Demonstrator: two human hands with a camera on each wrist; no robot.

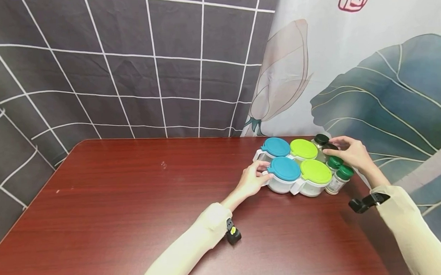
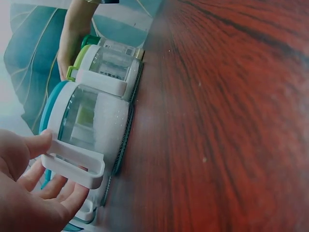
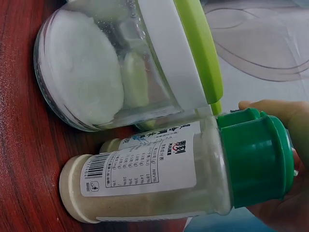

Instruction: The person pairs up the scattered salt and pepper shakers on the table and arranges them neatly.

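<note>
My left hand (image 1: 252, 180) holds the near blue-lidded seasoning jar (image 1: 284, 169) at its handle side. In the left wrist view the thumb is at the lid's rim and the fingers curl by the white handle (image 2: 79, 174). With thumb and fingers, my right hand (image 1: 354, 154) grips a black-capped bottle (image 1: 330, 147) behind two green-capped shakers; its body is mostly hidden. The nearer green-capped shaker (image 3: 145, 183) shows a printed label and pale powder. Beside it stands the near green-lidded jar (image 3: 82, 67) with white contents.
Another blue-lidded jar (image 1: 276, 146) and another green-lidded jar (image 1: 303, 149) stand in the back row. A second black-capped bottle (image 1: 321, 140) is at the back right, close to the patterned curtain (image 1: 381, 97). All stand on the red-brown table (image 1: 135, 207), near its far right corner.
</note>
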